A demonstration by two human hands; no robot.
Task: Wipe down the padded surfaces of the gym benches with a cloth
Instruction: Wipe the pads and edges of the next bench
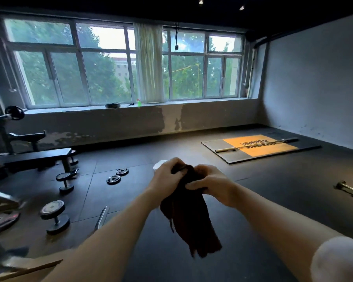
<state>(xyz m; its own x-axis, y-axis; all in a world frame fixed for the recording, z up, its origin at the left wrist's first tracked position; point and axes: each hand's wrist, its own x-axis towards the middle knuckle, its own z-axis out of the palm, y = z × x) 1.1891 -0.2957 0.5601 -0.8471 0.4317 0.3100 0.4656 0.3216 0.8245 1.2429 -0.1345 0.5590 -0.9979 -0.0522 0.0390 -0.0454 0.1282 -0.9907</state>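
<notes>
Both hands grip a dark cloth (189,208) held out at chest height: the left hand (167,176) curls round its bunched top, the right hand (210,185) pinches the fold beside it, the rest hanging loose below. A white object (158,164) just behind the left hand is mostly hidden. Left of the cloth, dumbbells (55,216) and weight plates (117,176) lie on the floor (273,200); beyond them stands a padded bench (35,157), partly cut off. Far right of the cloth, a barbell (257,145) rests on an orange platform (259,148). A dish (112,105) on the windowsill shows no discernible contents.
</notes>
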